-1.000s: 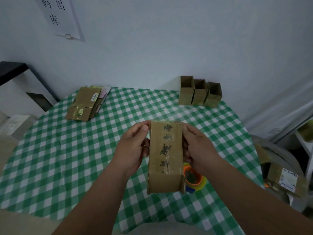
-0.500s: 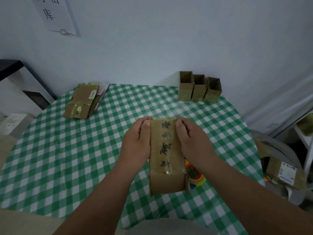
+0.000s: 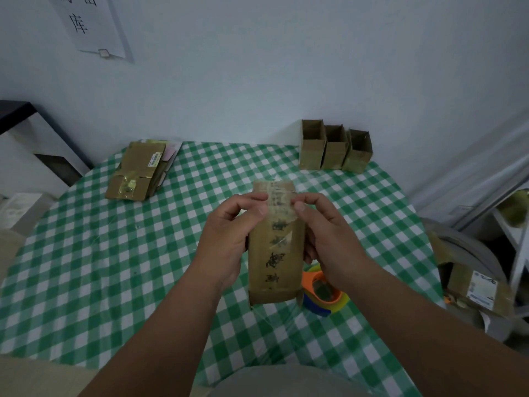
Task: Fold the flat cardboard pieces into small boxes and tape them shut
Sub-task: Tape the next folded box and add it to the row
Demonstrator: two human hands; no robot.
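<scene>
I hold a small brown cardboard box point(image 3: 275, 262) above the table, long side toward me, with black characters under clear tape on its top face. My left hand point(image 3: 229, 236) grips its left side, thumb and forefinger pinching the tape near the far end. My right hand point(image 3: 326, 239) grips the right side, thumb pressed on the tape there. An end flap stands up at the far end. A stack of flat cardboard pieces point(image 3: 140, 170) lies at the table's far left. An orange and blue tape dispenser point(image 3: 325, 293) rests on the table under my right wrist.
Three open-topped folded boxes point(image 3: 335, 147) stand in a row against the wall at the far right. The round table has a green checked cloth point(image 3: 114, 253). A grey bin with labelled cartons point(image 3: 475, 287) stands to the right. A paper sign point(image 3: 91, 24) hangs on the wall.
The box has tipped so its far end flap now stands up. Both thumbs have moved from the far edge onto the taped top face, pinching the tape.
</scene>
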